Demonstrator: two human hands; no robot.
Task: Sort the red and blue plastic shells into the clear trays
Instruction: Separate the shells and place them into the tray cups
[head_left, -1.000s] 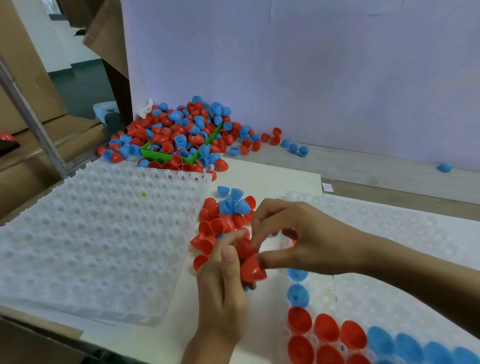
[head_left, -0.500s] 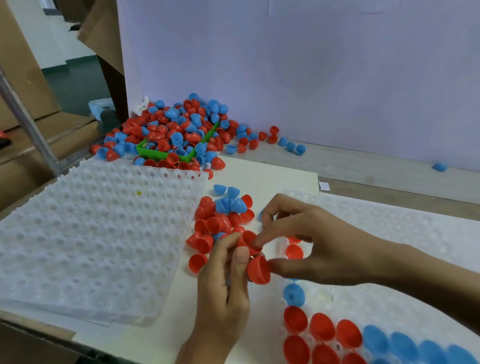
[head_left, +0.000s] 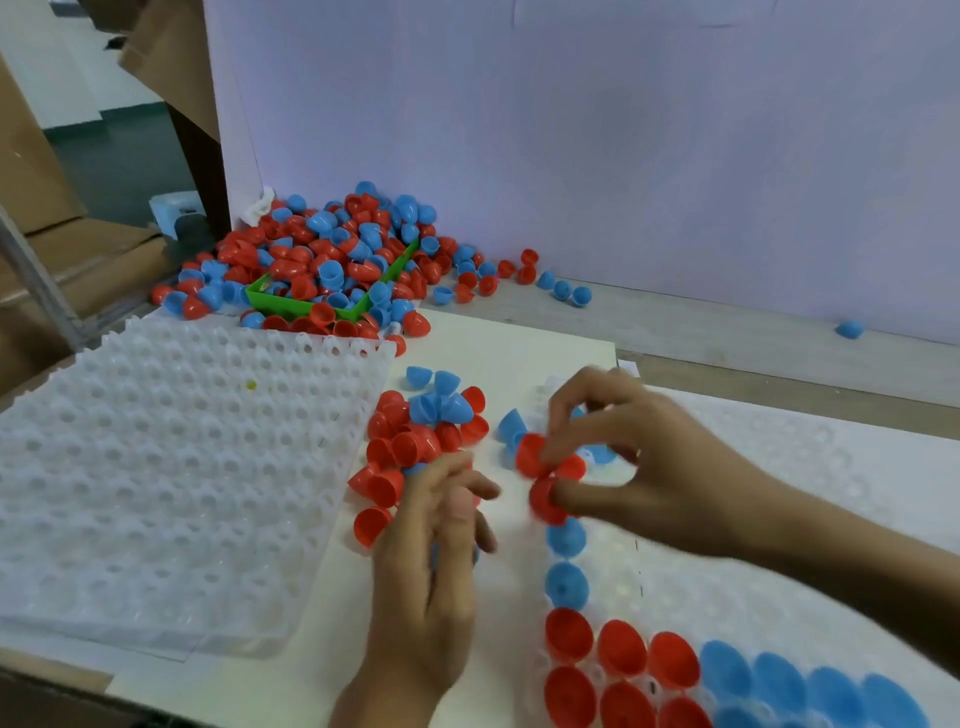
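Note:
My right hand (head_left: 654, 467) pinches a few red shells (head_left: 540, 460) between thumb and fingers, just above the near-left corner of the right clear tray (head_left: 779, 519). In that tray's left column sit two blue shells (head_left: 566, 584) and, nearer me, red shells (head_left: 569, 634), with a row of blue shells (head_left: 769, 680) along the front. My left hand (head_left: 431, 566) hovers beside a small loose cluster of red and blue shells (head_left: 421, 431), its fingers loosely spread and blurred. A bit of blue shows under its fingers; whether it holds that I cannot tell. The left clear tray (head_left: 182, 467) holds no shells.
A large heap of red and blue shells (head_left: 332, 249) lies at the back left around a green bin (head_left: 291, 306). Stray shells (head_left: 561, 288) dot the bench along the white wall, one blue shell (head_left: 849, 329) far right. Cardboard stands at the left.
The red shells have passed from my left hand to my right hand, which moved right toward the tray corner. My left hand's fingers have loosened and spread.

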